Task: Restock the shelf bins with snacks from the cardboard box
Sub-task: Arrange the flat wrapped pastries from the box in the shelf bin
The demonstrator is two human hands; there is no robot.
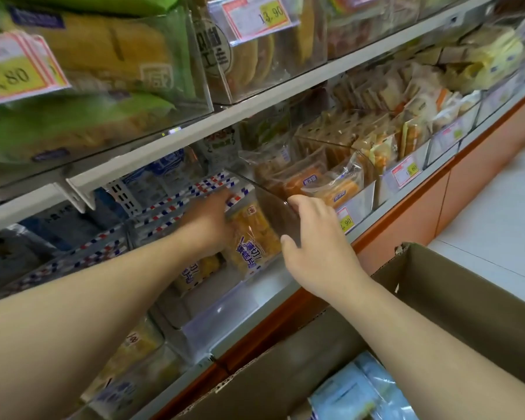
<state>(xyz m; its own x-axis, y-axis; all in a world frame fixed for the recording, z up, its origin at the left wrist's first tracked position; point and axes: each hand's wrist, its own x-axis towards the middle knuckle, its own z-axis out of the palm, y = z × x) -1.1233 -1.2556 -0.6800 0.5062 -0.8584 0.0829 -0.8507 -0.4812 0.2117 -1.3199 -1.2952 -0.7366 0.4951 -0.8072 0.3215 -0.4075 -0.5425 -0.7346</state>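
While both arms reach into the middle shelf, the head view shows the left hand point(208, 221) inside the clear bin point(225, 310), back of hand up, fingers going past the snack packet point(249, 237). Fingertips are hidden behind the packet and the red-and-blue striped packets point(176, 201), so the grip cannot be told; the hand touches the packet's left edge at about 9 o'clock of it. Packet stands tilted in the bin, yellow contents, blue print facing out.

Right hand point(312, 247) sits at 3 o'clock of the packet, fingers curled over the top edge of the transparent divider point(273, 213), thumb spread low at 7 o'clock of the palm, just beside the packet's right edge. It grasps the divider, not the packet.

Cardboard box point(437, 298) is at 5 o'clock in frame, open, under the right forearm, with pale blue packets point(355, 392) inside. Neighbouring bin at 2 o'clock of the right hand holds orange-brown packets point(331, 180). Price tags point(344, 219) hang on the shelf front.
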